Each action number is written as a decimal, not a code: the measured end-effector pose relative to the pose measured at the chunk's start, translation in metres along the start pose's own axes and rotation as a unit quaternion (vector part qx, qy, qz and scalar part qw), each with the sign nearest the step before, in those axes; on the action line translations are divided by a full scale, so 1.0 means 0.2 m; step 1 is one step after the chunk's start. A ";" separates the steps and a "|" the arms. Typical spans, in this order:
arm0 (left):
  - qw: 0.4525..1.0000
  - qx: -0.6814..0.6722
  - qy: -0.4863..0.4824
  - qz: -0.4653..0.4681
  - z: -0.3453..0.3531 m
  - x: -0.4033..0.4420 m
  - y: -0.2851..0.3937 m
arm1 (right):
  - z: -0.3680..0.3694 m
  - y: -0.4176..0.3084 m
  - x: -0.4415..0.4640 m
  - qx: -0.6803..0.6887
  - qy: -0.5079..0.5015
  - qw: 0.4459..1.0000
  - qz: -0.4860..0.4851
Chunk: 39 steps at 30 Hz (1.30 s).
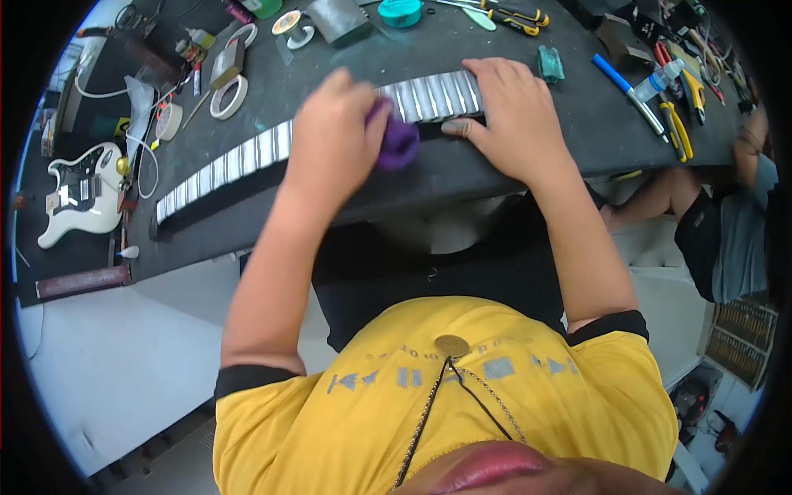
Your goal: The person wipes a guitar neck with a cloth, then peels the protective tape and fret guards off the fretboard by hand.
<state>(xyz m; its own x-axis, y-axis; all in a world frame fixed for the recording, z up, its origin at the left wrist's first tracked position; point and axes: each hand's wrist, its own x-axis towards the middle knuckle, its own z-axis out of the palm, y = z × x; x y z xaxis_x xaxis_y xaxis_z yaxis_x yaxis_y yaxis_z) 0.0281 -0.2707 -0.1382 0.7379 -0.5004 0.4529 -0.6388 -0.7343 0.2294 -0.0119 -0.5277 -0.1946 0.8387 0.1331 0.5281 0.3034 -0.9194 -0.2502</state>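
Observation:
A guitar neck (221, 171) lies across the front of the dark workbench. Silvery-white strips cover its fingerboard between dark fret lines. My left hand (337, 124) is closed on a bunched purple cloth (401, 142), pressed over the middle of the neck; its fingertips are partly hidden. Around the right end of the neck, my right hand (516, 111) has its fingers on the far side and its thumb on the near side. The thumb tip looks darkened.
At the left are a white guitar body (85, 194) and tape rolls (228, 97). A solder spool (293, 29), a metal block (338, 21) and a teal container (399, 11) stand behind. Pliers (675, 132) and a blue marker (615, 76) lie right. Another person (734, 223) sits at the right.

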 end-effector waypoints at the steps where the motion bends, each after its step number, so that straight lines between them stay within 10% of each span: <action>1: 1.000 0.008 0.012 0.010 0.04 0.08 -0.05 | 0.00 0.00 0.01 -0.003 -0.001 1.000 0.000; 39: 0.999 0.049 0.002 0.024 -0.10 -0.05 -0.20 | -0.02 -0.01 0.00 0.001 -0.012 1.000 -0.006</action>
<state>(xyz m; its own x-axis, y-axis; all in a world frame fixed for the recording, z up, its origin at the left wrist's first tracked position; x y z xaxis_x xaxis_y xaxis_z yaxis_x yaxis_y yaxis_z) 0.0421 -0.2260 -0.1347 0.7057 -0.5343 0.4652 -0.6491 -0.7508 0.1223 -0.0150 -0.5266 -0.1917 0.8454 0.1530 0.5117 0.3146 -0.9169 -0.2456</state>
